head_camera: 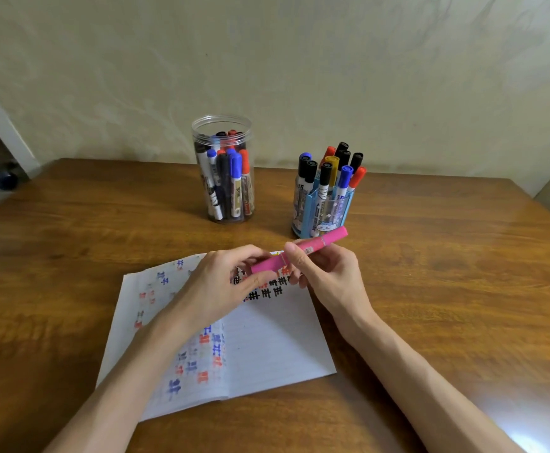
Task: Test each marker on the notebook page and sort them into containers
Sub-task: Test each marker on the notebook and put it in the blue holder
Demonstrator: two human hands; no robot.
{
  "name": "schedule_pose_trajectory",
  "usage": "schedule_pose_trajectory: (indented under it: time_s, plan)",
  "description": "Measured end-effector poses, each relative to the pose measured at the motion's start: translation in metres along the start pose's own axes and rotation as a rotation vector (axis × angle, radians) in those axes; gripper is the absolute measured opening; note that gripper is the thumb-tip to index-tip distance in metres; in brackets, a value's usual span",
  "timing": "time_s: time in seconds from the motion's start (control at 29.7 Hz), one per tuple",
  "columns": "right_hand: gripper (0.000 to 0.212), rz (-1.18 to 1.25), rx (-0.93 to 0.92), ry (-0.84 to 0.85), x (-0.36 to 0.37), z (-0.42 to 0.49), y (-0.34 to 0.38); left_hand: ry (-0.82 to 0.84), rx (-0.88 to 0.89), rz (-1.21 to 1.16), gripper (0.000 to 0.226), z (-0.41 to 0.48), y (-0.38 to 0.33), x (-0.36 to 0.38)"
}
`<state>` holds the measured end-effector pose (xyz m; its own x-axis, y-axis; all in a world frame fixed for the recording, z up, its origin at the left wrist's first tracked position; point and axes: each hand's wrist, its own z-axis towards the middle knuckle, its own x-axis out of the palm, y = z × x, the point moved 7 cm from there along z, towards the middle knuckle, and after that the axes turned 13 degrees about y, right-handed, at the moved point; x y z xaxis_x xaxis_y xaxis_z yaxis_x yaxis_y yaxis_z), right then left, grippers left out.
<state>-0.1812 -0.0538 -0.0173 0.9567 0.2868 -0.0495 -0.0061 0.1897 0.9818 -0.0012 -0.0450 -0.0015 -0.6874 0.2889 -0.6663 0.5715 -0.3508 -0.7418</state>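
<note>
Hands: two, both on one marker, held above the top edge of the notebook.
Left hand: thumb and fingertips pinch the marker's lower left end.
Right hand: fingers curl round the barrel near its middle, with the index finger over the top.
Marker: one, pink, tilted with its right end raised toward the holder; it touches neither the page nor the table.
Notebook: one, lying open on the table, two pages showing, with rows of black, red and blue test marks.
Containers: two, at the back of the table, standing apart.
Jar: clear, lidless, on the left; black, blue and red markers overlap inside it, too crowded for an exact count.
Holder: blue, on the right; about eleven caps rise from it: six black, two blue, two red, one yellow.
</note>
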Motion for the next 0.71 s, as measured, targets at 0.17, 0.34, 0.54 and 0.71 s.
schedule_pose_trajectory:
  time_s: [0.17, 0.34, 0.54, 0.71]
  plan:
    - [0.026, -0.049, 0.028, 0.058, 0.003, 0.002, -0.001, 0.013, 0.015, 0.045, 0.026, -0.003, 0.007, 0.005]
    - [0.023, -0.080, 0.006, 0.092, 0.008, 0.002, 0.004, 0.089, 0.001, -0.002, 0.020, -0.005, 0.010, 0.007]
    - [0.020, -0.094, -0.047, 0.155, 0.009, 0.000, 0.014, 0.149, 0.015, -0.113, 0.034, -0.010, 0.009, 0.005]
    - [0.023, -0.116, -0.020, 0.181, 0.008, -0.001, 0.017, 0.205, 0.013, -0.162, 0.036, -0.011, 0.006, 0.008]
